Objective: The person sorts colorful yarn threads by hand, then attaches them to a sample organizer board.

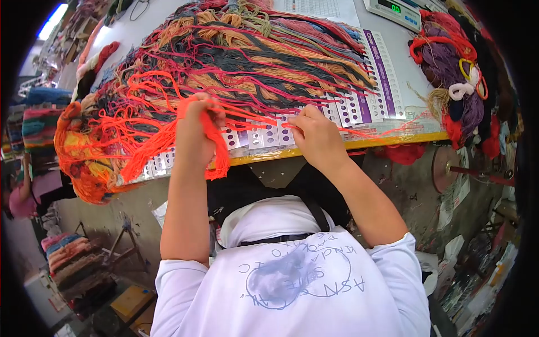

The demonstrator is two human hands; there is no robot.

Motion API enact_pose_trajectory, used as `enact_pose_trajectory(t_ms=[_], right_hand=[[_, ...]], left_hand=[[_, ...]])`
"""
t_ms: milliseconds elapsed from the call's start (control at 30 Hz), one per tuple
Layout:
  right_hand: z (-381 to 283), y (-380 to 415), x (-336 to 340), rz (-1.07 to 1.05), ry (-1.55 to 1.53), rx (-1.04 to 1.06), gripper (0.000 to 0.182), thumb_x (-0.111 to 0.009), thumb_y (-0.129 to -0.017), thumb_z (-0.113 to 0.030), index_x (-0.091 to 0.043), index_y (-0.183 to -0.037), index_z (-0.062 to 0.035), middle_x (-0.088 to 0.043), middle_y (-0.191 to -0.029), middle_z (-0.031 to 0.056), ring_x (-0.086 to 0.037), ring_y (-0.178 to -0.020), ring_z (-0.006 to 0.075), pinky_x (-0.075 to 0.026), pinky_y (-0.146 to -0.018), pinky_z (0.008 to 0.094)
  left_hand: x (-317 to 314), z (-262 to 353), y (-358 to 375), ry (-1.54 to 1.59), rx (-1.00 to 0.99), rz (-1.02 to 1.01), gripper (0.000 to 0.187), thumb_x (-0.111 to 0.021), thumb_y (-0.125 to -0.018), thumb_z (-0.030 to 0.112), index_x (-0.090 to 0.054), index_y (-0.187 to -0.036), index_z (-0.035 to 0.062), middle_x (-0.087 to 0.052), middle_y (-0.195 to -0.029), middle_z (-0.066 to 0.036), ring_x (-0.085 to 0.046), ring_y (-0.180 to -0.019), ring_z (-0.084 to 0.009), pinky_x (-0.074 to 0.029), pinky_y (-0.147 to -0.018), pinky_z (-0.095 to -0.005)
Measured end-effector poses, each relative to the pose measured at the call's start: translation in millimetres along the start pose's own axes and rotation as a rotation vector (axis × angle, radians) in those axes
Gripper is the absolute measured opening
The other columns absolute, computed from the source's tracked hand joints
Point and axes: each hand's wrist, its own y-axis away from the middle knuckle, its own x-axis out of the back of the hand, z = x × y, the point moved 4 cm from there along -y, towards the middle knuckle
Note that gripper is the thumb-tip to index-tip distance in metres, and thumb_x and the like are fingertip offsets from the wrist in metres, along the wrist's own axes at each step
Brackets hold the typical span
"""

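Observation:
My left hand (pixel 203 121) is closed around a bundle of bright orange-red yarn (pixel 219 149), whose loose ends hang over the front edge of the table. With its fingers pinched, my right hand (pixel 315 135) holds an orange-red yarn strand (pixel 368 135) over the white cards with round holes (pixel 270 135). That strand trails off to the right past the hand, and more strands stretch between both hands. Behind them lies a wide spread of multicoloured yarn (pixel 241 62), in dark grey, tan and crimson, with many strands running to the punched cards.
Purple-and-white punched cards (pixel 384 78) lie at the right. A digital scale (pixel 393 12) stands at the back, beside a pile of purple and red yarn (pixel 455 73). Orange and yellow yarn (pixel 78 160) hangs at the left corner. A yellow strip (pixel 359 144) lines the table's front edge.

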Motion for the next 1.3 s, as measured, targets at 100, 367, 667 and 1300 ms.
enact_pose_trajectory(t_ms=[100,367,667,1300], right_hand=[[-4,-2,-4,-0.078,0.144,0.028,0.012,-0.065,-0.076,-0.008,-0.062,-0.086,-0.0031,-0.054,-0.082,0.009,-0.058,-0.073,0.0276,-0.048,-0.063,0.0361],[-9,-12,16,0.032,-0.027,0.148,0.012,-0.059,-0.078,-0.009,-0.05,-0.085,-0.0034,-0.056,-0.078,0.0117,-0.058,-0.075,0.0316,-0.046,-0.065,0.0422],[10,-9,2,-0.154,-0.113,0.029,0.021,-0.056,-0.08,-0.006,-0.05,-0.099,-0.0034,-0.06,-0.087,0.0143,-0.06,-0.081,0.034,-0.047,-0.07,0.0409],[9,1,-1,-0.034,-0.193,-0.011,0.021,-0.058,-0.074,-0.003,-0.055,-0.095,-0.0036,-0.057,-0.08,0.0072,-0.058,-0.065,0.0189,-0.046,-0.059,0.0312]], left_hand=[[-1,1,7,0.22,0.071,-0.057,0.007,-0.048,-0.086,0.011,-0.049,-0.082,0.0052,-0.052,-0.074,-0.007,-0.054,-0.077,-0.0186,-0.048,-0.069,-0.031],[-55,-40,22,-0.216,0.219,-0.485,0.02,-0.052,-0.083,-0.001,-0.049,-0.103,0.0038,-0.055,-0.119,-0.017,-0.066,-0.081,-0.0208,-0.054,-0.059,-0.0251],[-15,-3,-2,-0.402,-0.053,-0.2,0.018,-0.059,-0.085,0.007,-0.047,-0.072,0.009,-0.044,-0.058,0.003,-0.045,-0.051,-0.0075,-0.036,-0.045,-0.0219],[-19,-2,11,-0.853,-0.168,-0.194,0.017,-0.064,-0.086,0.02,-0.066,-0.086,0.0027,-0.055,-0.067,0.003,-0.048,-0.057,-0.0078,-0.039,-0.051,-0.0261]])
